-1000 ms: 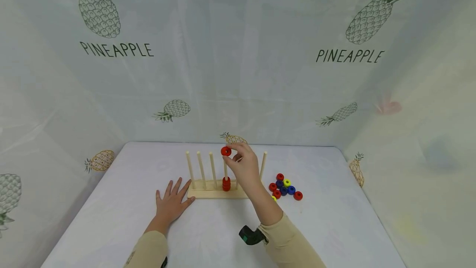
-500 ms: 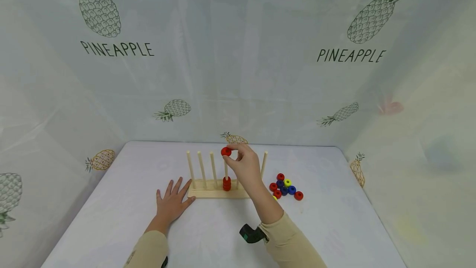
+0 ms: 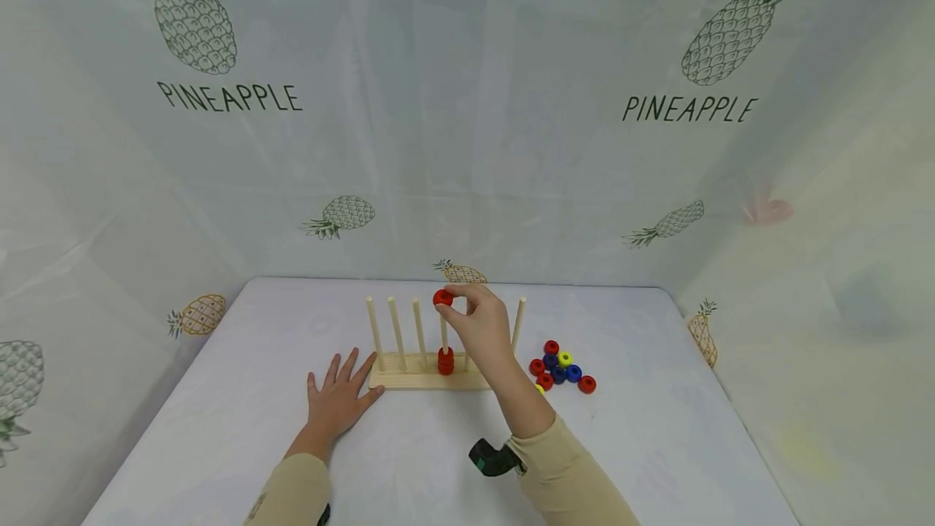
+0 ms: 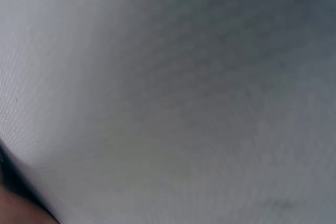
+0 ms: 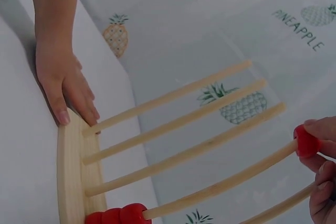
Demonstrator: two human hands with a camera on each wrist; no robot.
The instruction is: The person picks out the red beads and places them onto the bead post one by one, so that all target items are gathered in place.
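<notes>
My right hand [image 3: 482, 327] pinches a red bead [image 3: 441, 298] between thumb and fingers at the top of a wooden peg. In the right wrist view that red bead [image 5: 306, 141] meets the tip of the peg [image 5: 226, 184]. Several red beads [image 3: 445, 361] are stacked at the foot of the same peg. The pegs stand upright in a pale wooden base [image 3: 409, 380]; my right hand hides part of its right side. My left hand [image 3: 338, 404] lies with fingers spread on the table, its thumb and index finger touching the base's left end.
Loose red, blue and yellow beads [image 3: 558, 374] lie in a cluster right of the rack on the white table [image 3: 438, 461]. A pineapple-print curtain [image 3: 467, 144] hangs behind and at both sides. The left wrist view shows mostly a blurred pale surface [image 4: 157, 129].
The red bead has tilted slightly and shifted a little at the peg's tip, still in my right fingers. My left hand stays where it was.
</notes>
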